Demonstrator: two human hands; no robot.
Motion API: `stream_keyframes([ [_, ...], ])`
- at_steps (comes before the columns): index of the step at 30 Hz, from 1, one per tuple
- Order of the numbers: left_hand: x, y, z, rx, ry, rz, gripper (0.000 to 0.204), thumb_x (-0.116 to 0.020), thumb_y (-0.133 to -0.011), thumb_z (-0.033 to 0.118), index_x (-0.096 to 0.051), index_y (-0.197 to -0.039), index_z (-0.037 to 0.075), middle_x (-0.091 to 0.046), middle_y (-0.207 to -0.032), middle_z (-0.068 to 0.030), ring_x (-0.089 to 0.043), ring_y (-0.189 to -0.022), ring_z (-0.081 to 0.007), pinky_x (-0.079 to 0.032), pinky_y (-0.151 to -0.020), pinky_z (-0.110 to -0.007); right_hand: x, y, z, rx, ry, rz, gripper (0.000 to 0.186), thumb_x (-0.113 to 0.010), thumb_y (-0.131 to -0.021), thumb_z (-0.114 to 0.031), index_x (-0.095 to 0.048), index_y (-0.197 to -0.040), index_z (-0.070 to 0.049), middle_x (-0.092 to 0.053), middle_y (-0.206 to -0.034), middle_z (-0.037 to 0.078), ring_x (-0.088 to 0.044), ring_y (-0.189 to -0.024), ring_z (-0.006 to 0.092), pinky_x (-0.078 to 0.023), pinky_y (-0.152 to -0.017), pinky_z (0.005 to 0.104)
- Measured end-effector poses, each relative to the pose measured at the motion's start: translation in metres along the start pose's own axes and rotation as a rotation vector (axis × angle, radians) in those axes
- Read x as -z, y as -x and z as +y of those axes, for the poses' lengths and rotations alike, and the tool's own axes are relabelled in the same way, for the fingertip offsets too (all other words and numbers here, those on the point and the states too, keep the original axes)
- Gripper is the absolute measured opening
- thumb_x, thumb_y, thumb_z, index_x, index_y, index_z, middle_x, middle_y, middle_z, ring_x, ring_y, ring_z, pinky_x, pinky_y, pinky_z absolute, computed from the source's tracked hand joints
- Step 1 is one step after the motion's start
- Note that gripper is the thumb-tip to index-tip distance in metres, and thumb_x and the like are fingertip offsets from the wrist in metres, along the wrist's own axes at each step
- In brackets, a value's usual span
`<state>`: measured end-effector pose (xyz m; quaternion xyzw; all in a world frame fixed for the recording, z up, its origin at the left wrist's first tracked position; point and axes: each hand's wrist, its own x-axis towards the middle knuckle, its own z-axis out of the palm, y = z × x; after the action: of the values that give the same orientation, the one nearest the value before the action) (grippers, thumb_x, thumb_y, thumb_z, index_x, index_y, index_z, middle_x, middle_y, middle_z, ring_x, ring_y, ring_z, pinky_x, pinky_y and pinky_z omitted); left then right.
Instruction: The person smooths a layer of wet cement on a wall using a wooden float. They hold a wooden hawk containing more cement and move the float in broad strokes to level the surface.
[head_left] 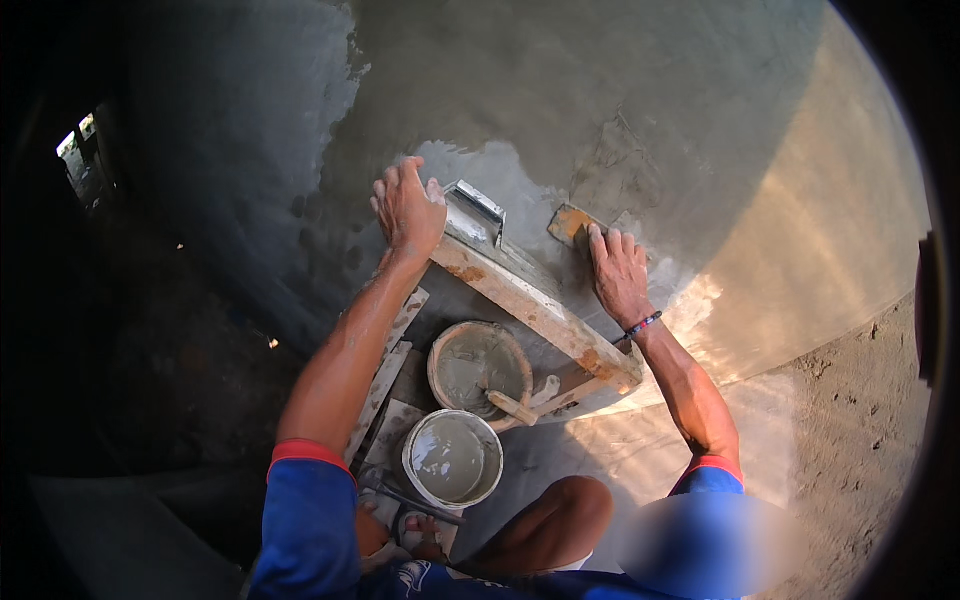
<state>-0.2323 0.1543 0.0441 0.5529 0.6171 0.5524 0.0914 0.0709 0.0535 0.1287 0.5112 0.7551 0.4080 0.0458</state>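
My left hand (408,208) rests with its fingers spread by the upper end of a mortar-stained wooden beam (530,305). Beside it is a metal plastering trowel (478,202) with a bent handle; the beam's edge hides part of it. My right hand (621,272) grips a flat rectangular scraper (571,224), worn orange and grey, and presses it to the grey plastered wall (450,90). Its fingers lie over the near end of the scraper, hiding that part. Wet and dry patches of plaster surround both hands.
Below the beam stands a brown-rimmed bucket (436,372) of grey mortar, with a wooden-handled tool (512,407) in it. Nearer is a white bucket (408,462) of grey liquid. Planks (385,395) lie left of the buckets, by my feet. Sandy ground (850,400) extends right.
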Motion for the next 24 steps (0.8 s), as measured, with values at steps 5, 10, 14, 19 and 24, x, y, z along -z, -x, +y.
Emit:
stream_keyframes([
  [5,0.010,-0.010,-0.016,0.134,-0.015,-0.060,0.041,-0.070,-0.090,0.021,-0.056,-0.127,0.012,-0.060,-0.119,-0.0137,-0.054,-0.116,-0.0367,-0.041,-0.098,-0.053,0.028,0.028,0.010,0.065,-0.238,0.041,0.066,-0.072,-0.077,-0.012,-0.051,-0.139,-0.009,-0.052,-0.105,0.011,-0.052,-0.100,0.0287,-0.044,-0.080,0.0418],
  [10,-0.007,-0.003,-0.014,0.321,-0.009,-0.083,0.051,-0.066,-0.093,0.039,-0.051,-0.134,0.011,-0.054,-0.131,-0.0187,-0.051,-0.122,-0.0412,-0.039,-0.102,-0.054,0.099,-0.077,0.063,-0.187,-0.201,0.423,0.069,-0.077,-0.074,-0.008,-0.052,-0.138,-0.010,-0.054,-0.108,0.012,-0.053,-0.102,0.0321,-0.046,-0.087,0.0433],
  [14,-0.024,-0.004,-0.020,0.388,-0.001,-0.022,0.057,-0.065,-0.093,0.046,-0.049,-0.136,0.011,-0.052,-0.133,-0.0207,-0.049,-0.125,-0.0428,-0.038,-0.104,-0.055,0.059,-0.093,0.021,-0.128,-0.109,0.308,0.056,-0.069,-0.080,-0.014,-0.055,-0.134,-0.008,-0.054,-0.105,0.010,-0.054,-0.099,0.0291,-0.046,-0.080,0.0398],
  [19,-0.022,0.006,-0.030,0.405,0.025,-0.117,0.064,-0.062,-0.094,0.052,-0.047,-0.140,0.011,-0.051,-0.136,-0.0218,-0.049,-0.126,-0.0434,-0.036,-0.106,-0.055,-0.026,0.003,-0.027,0.163,-0.057,0.012,0.043,-0.056,-0.088,-0.009,-0.055,-0.131,-0.005,-0.053,-0.102,0.010,-0.054,-0.097,0.0269,-0.045,-0.076,0.0390],
  [24,-0.019,-0.004,-0.046,0.397,0.175,-0.184,0.068,-0.056,-0.095,0.058,-0.047,-0.141,0.008,-0.050,-0.140,-0.0230,-0.048,-0.129,-0.0428,-0.035,-0.109,-0.054,0.060,-0.044,0.014,0.006,-0.231,0.202,0.072,-0.077,-0.072,-0.010,-0.051,-0.139,-0.010,-0.052,-0.105,0.011,-0.053,-0.098,0.0300,-0.046,-0.080,0.0414],
])
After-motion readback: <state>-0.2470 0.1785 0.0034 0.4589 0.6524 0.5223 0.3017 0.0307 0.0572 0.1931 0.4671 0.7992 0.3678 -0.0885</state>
